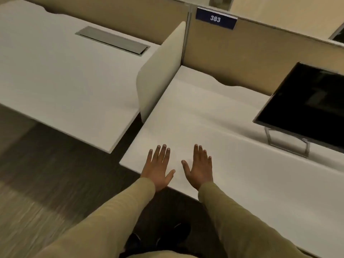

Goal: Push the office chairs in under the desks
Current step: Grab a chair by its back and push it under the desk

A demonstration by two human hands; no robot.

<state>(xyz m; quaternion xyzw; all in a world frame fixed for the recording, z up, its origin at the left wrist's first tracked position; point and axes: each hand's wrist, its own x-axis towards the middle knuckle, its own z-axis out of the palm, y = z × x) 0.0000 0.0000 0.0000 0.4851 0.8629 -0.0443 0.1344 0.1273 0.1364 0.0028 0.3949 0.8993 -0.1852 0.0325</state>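
Observation:
Two white desks fill the view: the near desk [195,116] in front of me and a second desk [61,71] to the left. My left hand [159,167] and my right hand [200,167] are stretched out side by side over the near desk's front left corner, palms down, fingers spread, holding nothing. Tan sleeves cover both arms. No office chair shows anywhere in the view. A dark shape under the desk edge between my arms is too dim to identify.
A cream divider panel [160,71] stands between the desks. A dark monitor [305,107] on a metal stand sits at the right. Tan partition walls carry a blue sign [215,19] reading 383. A metal cable hatch [112,40] is set in the left desk. Dark carpet [46,174] lies at lower left.

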